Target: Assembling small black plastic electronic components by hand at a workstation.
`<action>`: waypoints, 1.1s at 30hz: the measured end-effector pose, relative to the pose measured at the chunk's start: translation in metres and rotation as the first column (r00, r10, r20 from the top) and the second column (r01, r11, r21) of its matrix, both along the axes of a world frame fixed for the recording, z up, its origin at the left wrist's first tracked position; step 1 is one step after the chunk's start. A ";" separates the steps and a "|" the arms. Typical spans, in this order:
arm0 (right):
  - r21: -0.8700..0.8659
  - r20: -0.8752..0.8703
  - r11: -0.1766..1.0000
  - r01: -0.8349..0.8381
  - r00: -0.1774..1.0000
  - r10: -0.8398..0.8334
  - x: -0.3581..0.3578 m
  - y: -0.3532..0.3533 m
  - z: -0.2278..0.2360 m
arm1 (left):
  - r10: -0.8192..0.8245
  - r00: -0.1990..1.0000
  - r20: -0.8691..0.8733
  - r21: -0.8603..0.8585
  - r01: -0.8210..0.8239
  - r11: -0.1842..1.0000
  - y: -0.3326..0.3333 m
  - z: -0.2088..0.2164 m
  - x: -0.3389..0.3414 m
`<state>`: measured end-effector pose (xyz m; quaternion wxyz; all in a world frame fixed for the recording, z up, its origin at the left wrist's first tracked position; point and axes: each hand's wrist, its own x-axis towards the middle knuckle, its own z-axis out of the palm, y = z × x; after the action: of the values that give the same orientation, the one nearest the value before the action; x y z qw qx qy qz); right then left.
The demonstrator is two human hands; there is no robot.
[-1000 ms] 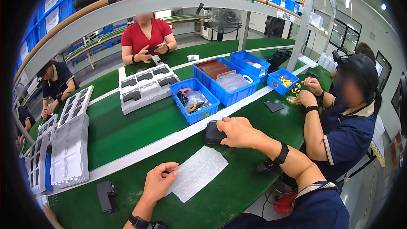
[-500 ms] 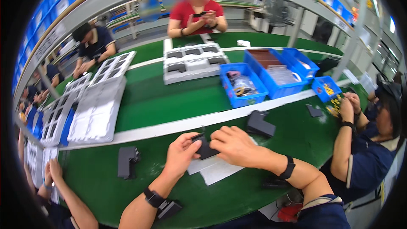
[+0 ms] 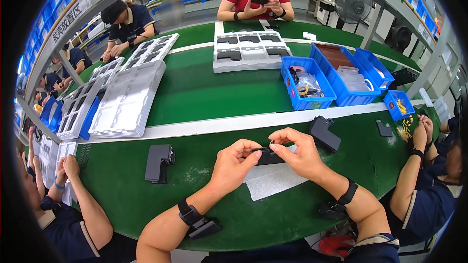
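Between my two hands is a small dark plastic part [image 3: 269, 158], held above a sheet of white paper [image 3: 265, 185]. My left hand [image 3: 234, 163] pinches its left end with thumb and fingers. At the other end, the thumb and fingers of my right hand [image 3: 297, 151] close on the part's upper edge; whether they also pinch something tiny there I cannot make out. Dark L-shaped housings lie to either side: one stack [image 3: 159, 163] left of my hands, another housing [image 3: 325, 134] to the right. A dark piece [image 3: 204, 228] sits beside my left wrist.
Blue bins [image 3: 308, 85] stand beyond the white strip, at the right. A white foam tray [image 3: 251, 56] holds dark parts at the back; stacked trays [image 3: 127, 102] lean at the left. Co-workers sit on both sides and across. Yellow pieces [image 3: 404, 129] lie at the right.
The dark part has been tilted so less of its flat face shows. My right hand has turned, its thumb now on the part. The whole view has shifted, with the scene sitting further right.
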<state>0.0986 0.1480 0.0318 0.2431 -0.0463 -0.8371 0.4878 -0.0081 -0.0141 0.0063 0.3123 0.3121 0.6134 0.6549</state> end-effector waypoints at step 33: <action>0.729 -0.254 0.680 0.078 0.953 0.163 0.003 0.008 0.002 | 0.034 0.984 0.177 0.010 -0.037 0.999 -0.001 0.004 0.002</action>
<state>0.1011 0.1558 0.0336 0.3531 0.1483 -0.9160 0.1193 -0.0062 -0.0148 0.0104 0.3517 0.2437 0.5843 0.6896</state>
